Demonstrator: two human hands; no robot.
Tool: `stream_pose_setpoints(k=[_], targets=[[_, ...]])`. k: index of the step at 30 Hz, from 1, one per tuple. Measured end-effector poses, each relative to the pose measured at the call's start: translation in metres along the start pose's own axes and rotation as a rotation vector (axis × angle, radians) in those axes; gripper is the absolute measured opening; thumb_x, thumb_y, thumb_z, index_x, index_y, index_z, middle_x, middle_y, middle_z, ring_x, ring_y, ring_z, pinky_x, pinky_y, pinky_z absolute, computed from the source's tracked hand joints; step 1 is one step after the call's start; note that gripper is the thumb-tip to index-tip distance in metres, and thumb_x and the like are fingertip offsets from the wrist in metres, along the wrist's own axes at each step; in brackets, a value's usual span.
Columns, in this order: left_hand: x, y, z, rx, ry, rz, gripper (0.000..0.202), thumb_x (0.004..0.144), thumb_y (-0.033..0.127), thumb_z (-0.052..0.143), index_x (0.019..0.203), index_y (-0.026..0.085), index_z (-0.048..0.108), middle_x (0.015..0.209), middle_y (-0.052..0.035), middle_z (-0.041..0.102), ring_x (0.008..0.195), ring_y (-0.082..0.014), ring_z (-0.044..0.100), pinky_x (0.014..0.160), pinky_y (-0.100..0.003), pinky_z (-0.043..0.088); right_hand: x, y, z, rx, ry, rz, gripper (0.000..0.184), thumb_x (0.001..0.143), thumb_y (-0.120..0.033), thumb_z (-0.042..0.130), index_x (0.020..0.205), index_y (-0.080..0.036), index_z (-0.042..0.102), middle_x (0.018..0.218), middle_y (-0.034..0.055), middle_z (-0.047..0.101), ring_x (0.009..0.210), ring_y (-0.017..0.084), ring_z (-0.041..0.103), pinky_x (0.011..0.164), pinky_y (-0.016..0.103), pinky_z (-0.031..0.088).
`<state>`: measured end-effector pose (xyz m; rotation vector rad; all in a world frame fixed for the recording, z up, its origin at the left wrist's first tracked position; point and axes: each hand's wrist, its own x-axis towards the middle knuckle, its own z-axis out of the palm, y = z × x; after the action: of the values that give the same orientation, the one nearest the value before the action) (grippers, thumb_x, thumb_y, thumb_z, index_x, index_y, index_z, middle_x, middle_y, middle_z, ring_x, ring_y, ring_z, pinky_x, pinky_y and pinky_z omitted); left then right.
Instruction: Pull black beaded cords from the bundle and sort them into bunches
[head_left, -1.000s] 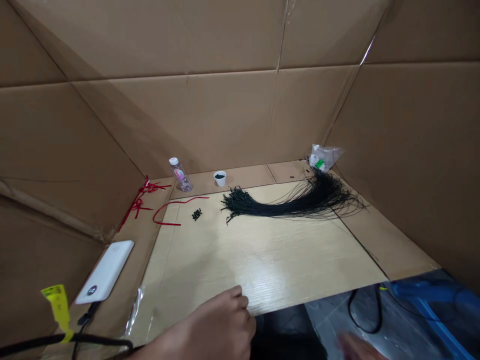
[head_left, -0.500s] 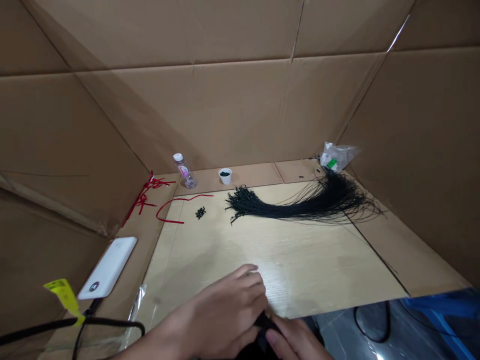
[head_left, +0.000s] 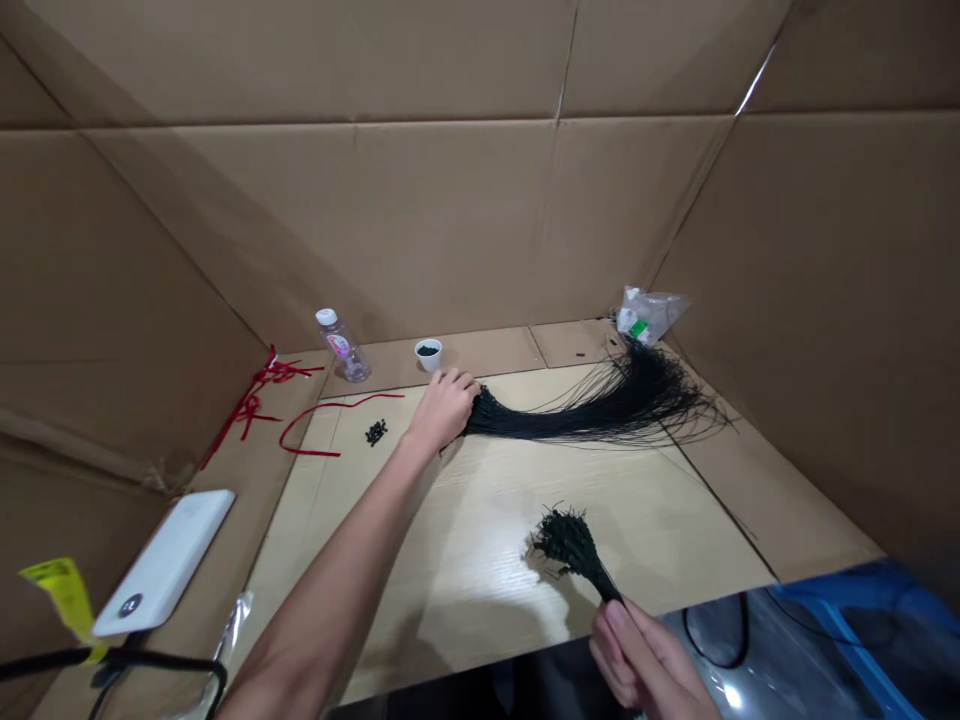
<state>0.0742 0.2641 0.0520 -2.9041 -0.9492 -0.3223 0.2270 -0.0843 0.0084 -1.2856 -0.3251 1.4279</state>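
Head view, item by item: your left hand (head_left: 444,408), closed on the end of the long black cord bundle (head_left: 600,422), lying on the pale wood-grain board (head_left: 675,520). Your right hand (head_left: 645,665), pinched shut around a smaller black cord tuft (head_left: 571,545), just over that board's near edge.

Black cords (head_left: 592,420) lie fanned, a small bunch (head_left: 570,545) raised.

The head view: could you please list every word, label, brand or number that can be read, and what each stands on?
Bottle: pink label, too small to read.
Power bank: round badge, too blurred to read.
Bag: green label, too small to read.
Yellow tag: no text can be made out.
Nothing can be quoted.
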Motion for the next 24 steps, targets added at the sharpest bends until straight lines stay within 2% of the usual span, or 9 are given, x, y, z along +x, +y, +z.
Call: stream_pose_setpoints(k=[2,4,8,13,16,20,24], targets=[[0.003,-0.003,0.006,0.028,0.017,0.035,0.021,0.101,0.007,0.057,0.103,0.017,0.076,0.112,-0.016,0.074,0.114,-0.0345,0.059,0.101,-0.052,0.042,0.003,-0.004,-0.004,0.018,-0.072,-0.029,0.069,0.081,-0.083,0.082,0.067,-0.023,0.051,0.063,-0.0108,0.023,0.058,0.01,0.018,0.053,0.027,0.017],[0.002,-0.006,0.008,0.047,0.039,0.064,0.022,0.103,0.008,0.056,0.098,0.018,0.075,0.109,-0.0157,0.073,0.112,-0.0339,0.059,0.102,-0.051,0.041,0.005,-0.007,-0.006,0.032,-0.098,-0.046,0.069,0.083,-0.082,0.08,0.068,-0.023,0.049,0.062,-0.012,0.02,0.058,0.01,0.014,0.054,0.028,0.012],[-0.003,-0.006,0.002,0.053,0.068,0.115,0.025,0.105,0.009,0.052,0.097,0.018,0.074,0.106,-0.0159,0.073,0.11,-0.0332,0.058,0.102,-0.051,0.041,0.008,-0.011,-0.005,0.016,-0.104,-0.087,0.067,0.086,-0.082,0.078,0.069,-0.024,0.048,0.063,-0.0123,0.02,0.058,0.01,0.012,0.054,0.03,0.012],[-0.011,0.001,-0.019,-0.007,0.075,0.171,0.027,0.109,0.015,0.048,0.103,0.018,0.074,0.107,-0.0142,0.075,0.109,-0.032,0.059,0.103,-0.052,0.043,0.016,-0.019,-0.004,-0.036,-0.108,-0.148,0.063,0.094,-0.078,0.072,0.072,-0.024,0.048,0.067,-0.0098,0.022,0.061,0.012,0.014,0.055,0.03,0.014],[-0.019,0.011,-0.032,-0.077,0.079,0.176,0.024,0.109,0.018,0.051,0.105,0.019,0.074,0.106,-0.0121,0.077,0.108,-0.0305,0.062,0.103,-0.051,0.044,0.021,-0.028,0.0,-0.085,-0.098,-0.163,0.064,0.092,-0.081,0.071,0.072,-0.024,0.048,0.068,-0.0087,0.024,0.062,0.013,0.016,0.055,0.03,0.014],[-0.039,0.032,-0.047,-0.185,0.076,0.147,0.018,0.109,0.022,0.055,0.104,0.019,0.072,0.104,-0.0084,0.078,0.104,-0.0271,0.065,0.095,-0.044,0.048,0.024,-0.049,0.015,-0.184,-0.076,-0.245,0.062,0.096,-0.08,0.066,0.08,-0.021,0.06,0.068,-0.0081,0.027,0.063,0.013,0.022,0.057,0.028,0.019],[-0.069,0.061,-0.063,-0.299,0.028,0.154,0.011,0.107,0.022,0.061,0.1,0.021,0.07,0.099,-0.0035,0.076,0.096,-0.0232,0.065,0.085,-0.036,0.049,0.034,-0.066,0.033,-0.246,-0.057,-0.323,0.061,0.097,-0.078,0.066,0.097,-0.018,0.069,0.074,-0.0049,0.041,0.065,0.013,0.031,0.057,0.027,0.024]])
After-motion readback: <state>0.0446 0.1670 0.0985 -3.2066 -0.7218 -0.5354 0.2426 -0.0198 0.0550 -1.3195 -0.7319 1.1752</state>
